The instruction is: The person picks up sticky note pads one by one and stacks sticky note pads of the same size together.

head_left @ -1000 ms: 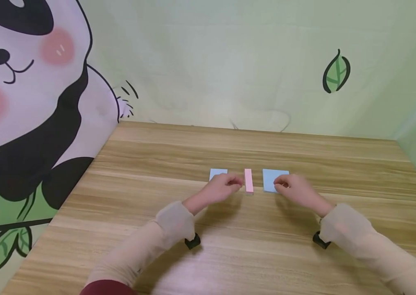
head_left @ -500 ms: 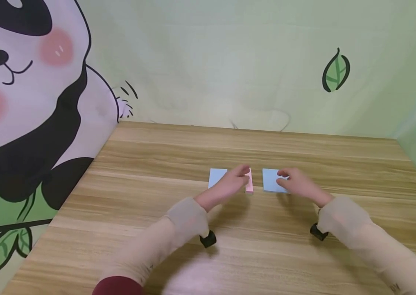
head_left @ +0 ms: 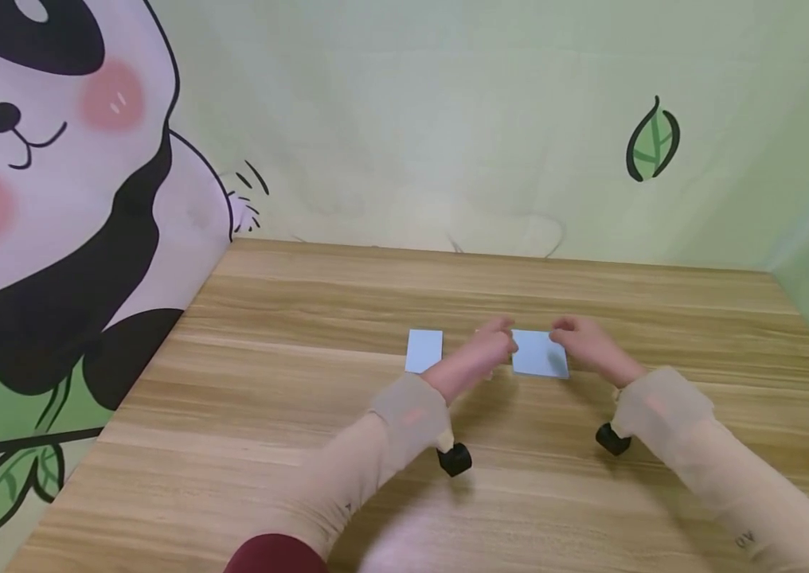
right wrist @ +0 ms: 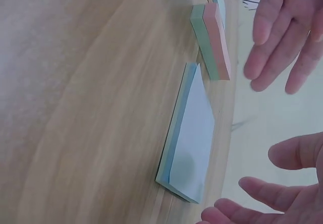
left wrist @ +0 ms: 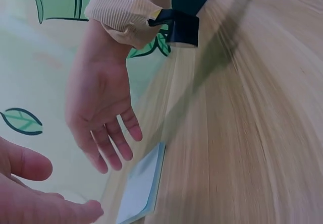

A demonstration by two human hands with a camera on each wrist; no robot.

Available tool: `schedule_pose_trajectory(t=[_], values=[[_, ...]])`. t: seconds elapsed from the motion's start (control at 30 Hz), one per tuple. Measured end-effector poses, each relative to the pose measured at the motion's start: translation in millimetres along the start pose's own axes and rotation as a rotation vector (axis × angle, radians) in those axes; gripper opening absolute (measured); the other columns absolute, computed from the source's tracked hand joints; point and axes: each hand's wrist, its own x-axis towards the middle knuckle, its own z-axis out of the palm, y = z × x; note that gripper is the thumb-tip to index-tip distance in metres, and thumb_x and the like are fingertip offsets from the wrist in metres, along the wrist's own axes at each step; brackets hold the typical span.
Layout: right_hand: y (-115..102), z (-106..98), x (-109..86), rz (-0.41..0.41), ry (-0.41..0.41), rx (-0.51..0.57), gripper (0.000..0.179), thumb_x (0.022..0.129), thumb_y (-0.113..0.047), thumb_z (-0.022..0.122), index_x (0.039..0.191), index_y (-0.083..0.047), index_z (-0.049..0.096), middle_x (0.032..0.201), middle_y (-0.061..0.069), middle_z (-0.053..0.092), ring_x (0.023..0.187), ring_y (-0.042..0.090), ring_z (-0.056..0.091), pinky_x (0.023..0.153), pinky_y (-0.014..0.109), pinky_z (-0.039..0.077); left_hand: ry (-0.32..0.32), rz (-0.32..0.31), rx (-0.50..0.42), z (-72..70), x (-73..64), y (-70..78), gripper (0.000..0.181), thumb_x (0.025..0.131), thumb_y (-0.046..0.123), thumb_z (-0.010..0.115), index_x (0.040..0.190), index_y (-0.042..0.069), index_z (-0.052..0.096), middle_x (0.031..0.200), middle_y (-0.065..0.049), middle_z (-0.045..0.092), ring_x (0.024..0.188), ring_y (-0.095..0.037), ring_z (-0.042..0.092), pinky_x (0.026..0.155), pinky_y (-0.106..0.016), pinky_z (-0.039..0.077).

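Note:
Three sticky note pads lie in a row on the wooden table. At the left is a narrower light-blue pad (head_left: 424, 350); at the right, a wider blue pad (head_left: 539, 355). Between them the slim pink pad (right wrist: 218, 42), green underneath, shows in the right wrist view but is mostly hidden behind my left wrist in the head view. My left hand (head_left: 482, 350) hovers over the left edge of the wide pad, holding nothing. Above that pad's upper right side is my right hand (head_left: 593, 345), fingers loosely bent and apart from the paper. The two palms face each other.
The wooden table (head_left: 304, 294) runs back to a pale green wall (head_left: 404, 127) with a painted panda and leaves. A black wrist camera (head_left: 455, 459) hangs below the left cuff, and another black camera (head_left: 613, 438) below the right one.
My left hand has moved right, from beside the pink pad across it to the wide blue pad. My right hand has shifted slightly back and right, uncovering more of the wide pad.

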Motion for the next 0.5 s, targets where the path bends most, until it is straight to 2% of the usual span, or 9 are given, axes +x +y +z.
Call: schedule_pose_trajectory(t=[0.03, 0.1, 0.13, 0.2, 0.37, 0.43, 0.5], values=[[-0.3, -0.1, 0.6, 0.012, -0.001, 0.01, 0.047, 0.09, -0.017, 0.037, 0.125, 0.014, 0.035, 0.127, 0.033, 0.038, 0.117, 0.042, 0.039, 0.093, 0.048, 0.037, 0.012, -0.018, -0.008, 2.5, -2.9, 3.7, 0.057, 0.083, 0.002, 0.043, 0.137, 0.011, 0.028, 0.141, -0.012, 0.029, 0.119, -0.032, 0.039, 0.096, -0.045, 0.035], [-1.3, 0.0, 2.0, 0.031, 0.002, 0.018, 0.048, 0.09, -0.017, 0.036, 0.126, 0.014, 0.034, 0.128, 0.032, 0.037, 0.118, 0.042, 0.037, 0.094, 0.049, 0.036, 0.028, -0.028, -0.029, 5.7, -0.1, 3.7, 0.057, 0.082, 0.002, 0.043, 0.137, 0.01, 0.029, 0.142, -0.011, 0.028, 0.119, -0.034, 0.039, 0.097, -0.045, 0.034], [-1.6, 0.2, 2.8, 0.037, 0.004, 0.021, 0.049, 0.089, -0.018, 0.036, 0.126, 0.014, 0.033, 0.129, 0.032, 0.036, 0.118, 0.042, 0.037, 0.095, 0.049, 0.035, 0.031, -0.037, -0.045, 6.7, 1.2, 3.7, 0.057, 0.081, 0.002, 0.043, 0.137, 0.01, 0.029, 0.142, -0.012, 0.028, 0.122, -0.036, 0.035, 0.102, -0.051, 0.024], [-1.6, 1.1, 4.9, 0.046, 0.019, 0.016, 0.049, 0.089, -0.017, 0.036, 0.126, 0.014, 0.034, 0.128, 0.032, 0.037, 0.118, 0.042, 0.037, 0.095, 0.049, 0.035, 0.054, -0.049, -0.069, 8.8, 4.2, 3.8, 0.055, 0.082, 0.002, 0.042, 0.135, 0.011, 0.031, 0.141, -0.011, 0.03, 0.119, -0.038, 0.038, 0.101, -0.05, 0.025], [-1.3, 3.3, 11.0, 0.073, 0.044, -0.007, 0.048, 0.088, -0.018, 0.038, 0.125, 0.013, 0.036, 0.128, 0.031, 0.038, 0.116, 0.041, 0.039, 0.094, 0.048, 0.036, 0.088, -0.104, -0.139, 10.8, -9.5, 18.7, 0.055, 0.082, -0.001, 0.041, 0.135, 0.009, 0.031, 0.139, -0.016, 0.031, 0.12, -0.041, 0.035, 0.101, -0.05, 0.024], [-1.3, 4.3, 12.7, 0.088, 0.04, -0.003, 0.049, 0.088, -0.018, 0.037, 0.126, 0.013, 0.035, 0.128, 0.031, 0.037, 0.116, 0.041, 0.039, 0.094, 0.048, 0.036, 0.094, -0.13, -0.163, 11.0, -4.1, 16.6, 0.057, 0.081, -0.001, 0.042, 0.136, 0.01, 0.029, 0.139, -0.017, 0.031, 0.121, -0.041, 0.033, 0.101, -0.052, 0.022], [-1.3, 5.4, 13.9, 0.099, 0.04, 0.008, 0.049, 0.088, -0.017, 0.037, 0.126, 0.013, 0.034, 0.129, 0.032, 0.037, 0.117, 0.042, 0.038, 0.095, 0.048, 0.035, 0.127, -0.133, -0.17, 13.3, 15.1, 5.0, 0.059, 0.08, -0.002, 0.043, 0.136, 0.01, 0.029, 0.139, -0.016, 0.031, 0.123, -0.038, 0.034, 0.101, -0.049, 0.024]])
